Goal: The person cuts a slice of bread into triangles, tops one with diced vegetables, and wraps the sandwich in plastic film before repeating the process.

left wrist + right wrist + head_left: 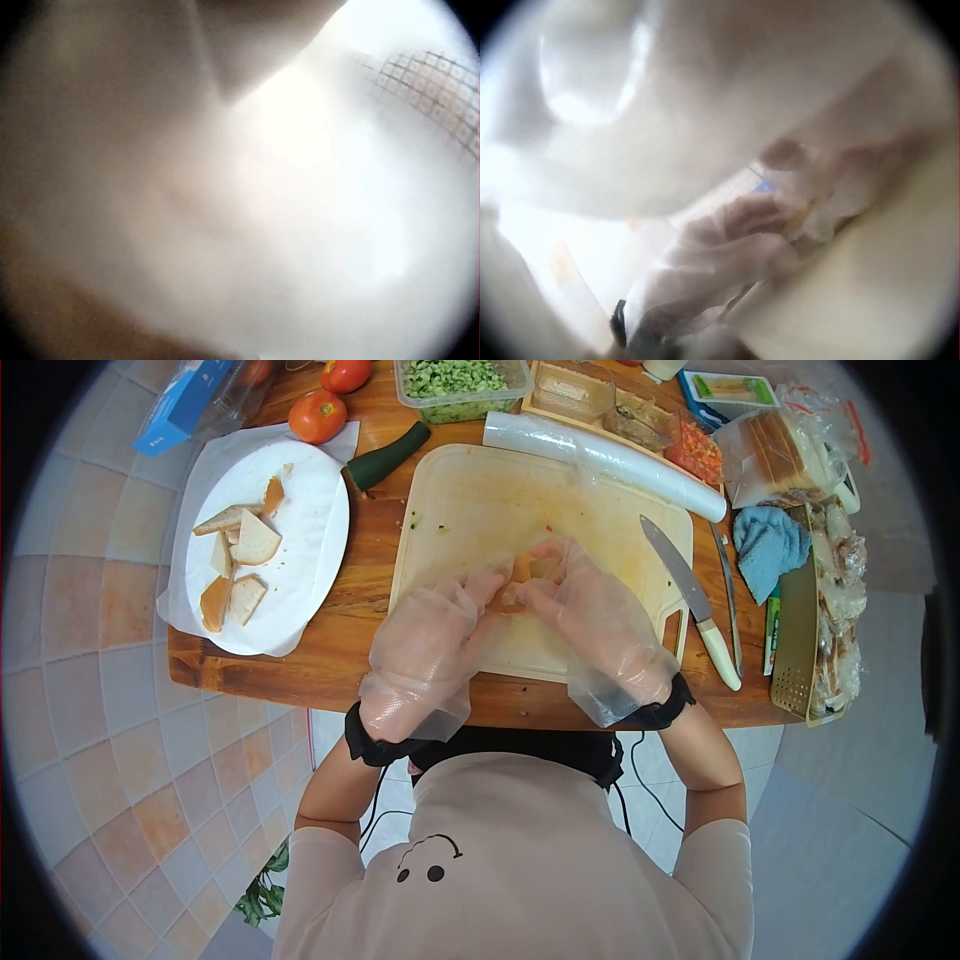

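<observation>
Both hands wear loose clear plastic gloves and meet over the cream cutting board [460,490]. Curled fingers of the left hand [430,625] and the right hand [590,605] pinch a small brownish piece of food [514,600] between them. Mostly hidden by the fingers, it shows a brown edge like bread crust; I cannot tell its exact kind. In the right wrist view, the gloved left hand [720,262] has its fingertips at this piece. Glove plastic blurs most of the left wrist view. A knife [690,585] with a pale handle lies across the board's right edge.
Left stands a white plate [318,540] with several bread pieces [258,540]. Behind the board are tomatoes [318,417], a cucumber piece [388,457], a tub of diced cucumber [455,408] and a cling-film roll [600,465]. Bagged bread [775,455], a blue cloth [770,545] and a basket [795,630] stand right.
</observation>
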Available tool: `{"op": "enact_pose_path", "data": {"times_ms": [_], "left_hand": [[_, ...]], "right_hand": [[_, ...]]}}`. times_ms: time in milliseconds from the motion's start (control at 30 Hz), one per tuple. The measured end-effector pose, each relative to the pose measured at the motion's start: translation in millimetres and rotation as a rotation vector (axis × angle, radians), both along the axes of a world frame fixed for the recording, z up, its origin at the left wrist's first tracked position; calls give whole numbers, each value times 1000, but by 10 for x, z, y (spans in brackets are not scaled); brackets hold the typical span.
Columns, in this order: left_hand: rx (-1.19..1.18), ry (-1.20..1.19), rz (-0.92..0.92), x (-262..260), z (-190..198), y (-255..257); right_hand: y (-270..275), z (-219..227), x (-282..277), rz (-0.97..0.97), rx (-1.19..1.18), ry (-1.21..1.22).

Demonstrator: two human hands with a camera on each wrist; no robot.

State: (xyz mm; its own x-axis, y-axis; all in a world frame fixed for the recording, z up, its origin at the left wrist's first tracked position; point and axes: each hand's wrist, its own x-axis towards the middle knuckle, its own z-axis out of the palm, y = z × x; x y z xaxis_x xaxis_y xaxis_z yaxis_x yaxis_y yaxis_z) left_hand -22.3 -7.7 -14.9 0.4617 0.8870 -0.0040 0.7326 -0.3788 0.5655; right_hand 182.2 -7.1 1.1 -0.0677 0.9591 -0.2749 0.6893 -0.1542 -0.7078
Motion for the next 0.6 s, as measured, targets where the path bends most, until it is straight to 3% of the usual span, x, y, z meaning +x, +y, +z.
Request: {"op": "enact_pose_path", "data": {"times_ms": [167, 267, 367, 600], "left_hand": [[7, 12, -8, 15, -7, 21], [62, -46, -35, 5, 11, 19], [27, 4, -27, 8, -7, 7], [11, 5, -83, -56, 59, 23]], "right_hand": [[-89, -55, 184, 40, 428, -224], [-150, 36, 300, 253, 473, -481], [-211, 76, 225, 494, 668, -537], [-231, -91, 126, 473, 707, -437]]}}
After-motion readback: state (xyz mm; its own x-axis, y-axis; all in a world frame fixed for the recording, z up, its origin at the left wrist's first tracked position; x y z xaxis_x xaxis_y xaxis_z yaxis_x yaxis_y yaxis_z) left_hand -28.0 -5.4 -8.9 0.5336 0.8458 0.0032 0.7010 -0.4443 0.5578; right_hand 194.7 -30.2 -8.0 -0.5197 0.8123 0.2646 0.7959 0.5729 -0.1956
